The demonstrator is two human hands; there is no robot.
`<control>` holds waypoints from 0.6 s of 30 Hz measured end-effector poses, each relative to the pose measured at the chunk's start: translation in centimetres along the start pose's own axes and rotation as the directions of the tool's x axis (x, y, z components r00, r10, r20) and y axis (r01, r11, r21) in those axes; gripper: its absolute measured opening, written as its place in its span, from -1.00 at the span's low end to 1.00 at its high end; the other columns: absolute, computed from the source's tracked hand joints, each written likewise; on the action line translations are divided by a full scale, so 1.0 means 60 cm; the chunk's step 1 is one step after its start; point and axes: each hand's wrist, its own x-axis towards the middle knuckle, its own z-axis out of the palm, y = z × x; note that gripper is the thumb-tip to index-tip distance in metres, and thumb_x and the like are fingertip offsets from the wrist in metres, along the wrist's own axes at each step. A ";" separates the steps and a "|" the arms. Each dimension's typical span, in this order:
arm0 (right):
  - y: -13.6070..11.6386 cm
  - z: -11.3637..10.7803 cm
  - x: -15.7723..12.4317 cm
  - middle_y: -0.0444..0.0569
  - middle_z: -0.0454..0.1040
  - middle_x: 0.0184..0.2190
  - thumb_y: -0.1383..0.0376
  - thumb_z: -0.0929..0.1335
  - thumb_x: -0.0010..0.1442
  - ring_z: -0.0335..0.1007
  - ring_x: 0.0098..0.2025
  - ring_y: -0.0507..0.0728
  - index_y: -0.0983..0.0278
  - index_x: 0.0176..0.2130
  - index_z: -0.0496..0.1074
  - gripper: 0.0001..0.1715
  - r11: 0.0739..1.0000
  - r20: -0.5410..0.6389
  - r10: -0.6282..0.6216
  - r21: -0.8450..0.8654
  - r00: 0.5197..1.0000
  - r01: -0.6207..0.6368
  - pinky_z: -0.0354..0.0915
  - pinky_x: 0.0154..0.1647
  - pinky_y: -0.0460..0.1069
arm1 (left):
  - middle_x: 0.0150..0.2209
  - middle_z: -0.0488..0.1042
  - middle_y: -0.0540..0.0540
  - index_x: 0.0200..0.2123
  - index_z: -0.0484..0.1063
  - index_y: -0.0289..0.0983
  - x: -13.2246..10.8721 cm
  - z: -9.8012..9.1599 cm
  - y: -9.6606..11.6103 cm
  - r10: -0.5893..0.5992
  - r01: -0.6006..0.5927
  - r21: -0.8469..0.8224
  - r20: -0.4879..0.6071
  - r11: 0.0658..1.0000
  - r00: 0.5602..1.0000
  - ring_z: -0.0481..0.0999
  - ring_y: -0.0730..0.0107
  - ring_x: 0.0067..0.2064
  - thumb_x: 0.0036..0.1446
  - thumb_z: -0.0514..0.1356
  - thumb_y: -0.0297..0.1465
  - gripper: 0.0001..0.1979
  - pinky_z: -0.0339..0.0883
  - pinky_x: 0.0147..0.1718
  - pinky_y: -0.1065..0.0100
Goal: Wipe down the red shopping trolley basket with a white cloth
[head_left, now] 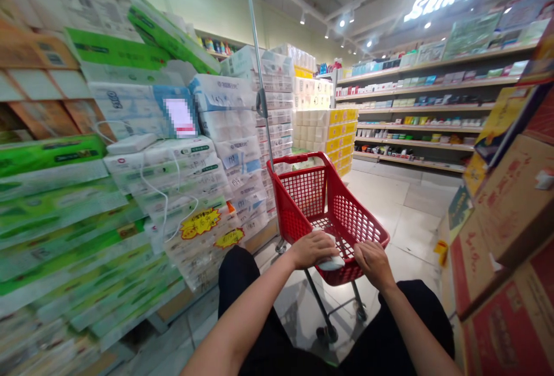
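A small red plastic shopping cart [357, 214] stands right in front of my knees, its lattice basket tipped toward me in view. My left hand [312, 249] presses a white cloth [332, 263] against the near left part of the basket's rim; whether it is fabric or paper I cannot make out for certain. On the near right corner, the fingers of my right hand [373, 263] are curled over the red rim. A metal pole [255, 35] rises from the cart's far left corner, beside the red handle [291, 159].
Stacked tissue packs [86, 237] line the left side. On them lie a white cable [167, 208] and a lit, blurred screen [179, 115]. Cardboard boxes [511, 197] are piled at the right. Stocked shelves [433, 107] stand behind the tiled floor [389, 191].
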 end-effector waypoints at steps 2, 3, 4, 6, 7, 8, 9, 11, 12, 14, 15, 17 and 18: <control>0.005 0.004 0.004 -0.10 0.44 -0.48 0.28 0.12 0.34 0.26 -0.36 0.07 0.23 -0.45 0.35 -0.61 1.000 0.012 0.003 0.003 1.000 -0.003 0.06 -0.23 0.02 | -0.02 0.43 -0.06 0.02 0.40 -0.12 -0.002 -0.008 -0.021 -0.013 0.013 -0.010 -0.005 1.000 1.000 0.32 0.39 0.09 0.31 0.07 -0.33 -0.75 0.10 0.15 0.25; 0.007 0.007 0.005 -0.10 0.44 -0.48 0.28 0.12 0.34 0.26 -0.37 0.07 0.23 -0.46 0.35 -0.60 1.000 0.015 0.003 0.008 1.000 -0.003 0.05 -0.23 0.01 | -0.03 0.44 -0.06 0.02 0.40 -0.12 -0.003 -0.012 -0.030 -0.029 0.029 -0.012 -0.006 1.000 1.000 0.32 0.38 0.08 0.31 0.07 -0.34 -0.75 0.11 0.15 0.25; 0.010 0.009 0.006 -0.10 0.44 -0.48 0.27 0.12 0.34 0.26 -0.37 0.07 0.23 -0.46 0.34 -0.59 1.000 0.017 0.004 0.014 1.000 -0.005 0.05 -0.24 0.01 | -0.04 0.43 -0.06 0.02 0.39 -0.13 -0.004 -0.014 -0.039 -0.049 0.049 -0.009 -0.004 0.999 0.999 0.33 0.38 0.07 0.30 0.07 -0.35 -0.75 0.11 0.15 0.25; 0.016 0.013 0.005 -0.09 0.44 -0.48 0.25 0.12 0.35 0.26 -0.37 0.07 0.23 -0.46 0.35 -0.58 1.000 0.020 0.011 0.021 1.000 -0.011 0.05 -0.24 0.01 | -0.05 0.43 -0.07 0.02 0.39 -0.14 -0.005 -0.015 -0.051 -0.090 0.090 0.004 0.004 0.996 0.996 0.33 0.37 0.06 0.30 0.07 -0.37 -0.75 0.11 0.15 0.23; 0.018 0.015 0.005 -0.09 0.44 -0.48 0.25 0.12 0.35 0.27 -0.37 0.07 0.23 -0.46 0.34 -0.58 1.000 0.023 0.015 0.023 1.000 -0.015 0.05 -0.23 0.01 | -0.06 0.42 -0.07 0.01 0.39 -0.14 -0.005 -0.014 -0.054 -0.105 0.105 0.011 0.007 0.994 0.994 0.33 0.37 0.06 0.30 0.07 -0.37 -0.75 0.11 0.15 0.21; 0.022 0.016 0.004 -0.09 0.44 -0.48 0.24 0.12 0.35 0.27 -0.37 0.07 0.24 -0.47 0.34 -0.57 1.000 0.027 0.017 0.024 0.999 -0.018 0.05 -0.23 0.02 | -0.06 0.42 -0.07 0.02 0.38 -0.15 -0.005 -0.011 -0.056 -0.118 0.118 0.017 0.007 0.993 0.993 0.32 0.36 0.05 0.30 0.07 -0.37 -0.75 0.10 0.15 0.20; 0.026 0.016 0.004 -0.09 0.44 -0.48 0.24 0.12 0.35 0.27 -0.37 0.07 0.24 -0.47 0.34 -0.57 1.000 0.032 0.017 0.022 0.999 -0.018 0.05 -0.23 0.02 | -0.07 0.41 -0.08 0.02 0.38 -0.15 -0.004 -0.008 -0.055 -0.128 0.128 0.021 0.003 0.992 0.992 0.32 0.35 0.05 0.31 0.06 -0.36 -0.75 0.10 0.16 0.19; 0.035 0.014 0.006 -0.10 0.44 -0.48 0.23 0.12 0.35 0.27 -0.36 0.07 0.24 -0.47 0.34 -0.57 1.000 0.054 0.019 0.015 0.998 -0.019 0.05 -0.23 0.01 | -0.07 0.40 -0.09 0.02 0.37 -0.16 0.000 0.001 -0.051 -0.147 0.147 0.026 -0.016 0.989 0.989 0.31 0.34 0.03 0.32 0.04 -0.34 -0.75 0.09 0.15 0.17; 0.040 0.011 0.008 -0.10 0.44 -0.48 0.23 0.12 0.35 0.27 -0.36 0.07 0.23 -0.47 0.34 -0.57 1.000 0.068 0.019 0.011 0.997 -0.020 0.06 -0.23 0.01 | -0.08 0.39 -0.09 0.01 0.37 -0.17 0.002 0.005 -0.047 -0.157 0.158 0.029 -0.028 0.987 0.987 0.30 0.33 0.03 0.33 0.02 -0.32 -0.75 0.09 0.15 0.16; 0.047 0.004 0.012 -0.10 0.44 -0.46 0.22 0.12 0.35 0.28 -0.34 0.08 0.22 -0.47 0.34 -0.58 1.000 0.095 0.024 0.003 0.995 -0.025 0.08 -0.21 0.02 | -0.09 0.38 -0.08 0.01 0.37 -0.17 0.007 0.013 -0.040 -0.177 0.179 0.041 -0.046 0.983 0.983 0.30 0.32 0.01 0.34 0.00 -0.31 -0.75 0.08 0.16 0.14; 0.048 -0.001 0.015 -0.11 0.45 -0.46 0.22 0.12 0.35 0.29 -0.33 0.08 0.22 -0.47 0.34 -0.57 1.000 0.107 0.026 -0.002 0.994 -0.026 0.09 -0.20 0.02 | -0.09 0.38 -0.08 0.01 0.37 -0.16 0.008 0.016 -0.036 -0.187 0.190 0.046 -0.054 0.981 0.981 0.29 0.32 0.01 0.34 0.00 -0.31 -0.75 0.07 0.15 0.13; 0.040 -0.009 0.020 -0.10 0.46 -0.44 0.22 0.12 0.35 0.30 -0.29 0.09 0.20 -0.48 0.35 -0.57 0.999 0.119 0.032 -0.019 0.992 -0.030 0.10 -0.17 0.02 | -0.09 0.37 -0.08 0.02 0.36 -0.14 0.011 0.020 -0.030 -0.207 0.211 0.053 -0.069 0.976 0.976 0.27 0.31 0.02 0.34 0.00 -0.30 -0.74 0.07 0.15 0.12; 0.031 -0.012 0.023 -0.10 0.47 -0.42 0.21 0.13 0.35 0.31 -0.27 0.10 0.20 -0.47 0.36 -0.58 0.999 0.117 0.035 -0.031 0.993 -0.031 0.10 -0.16 0.03 | -0.09 0.36 -0.08 0.03 0.35 -0.14 0.012 0.022 -0.027 -0.215 0.219 0.054 -0.077 0.974 0.974 0.26 0.30 0.02 0.33 0.00 -0.30 -0.74 0.07 0.15 0.12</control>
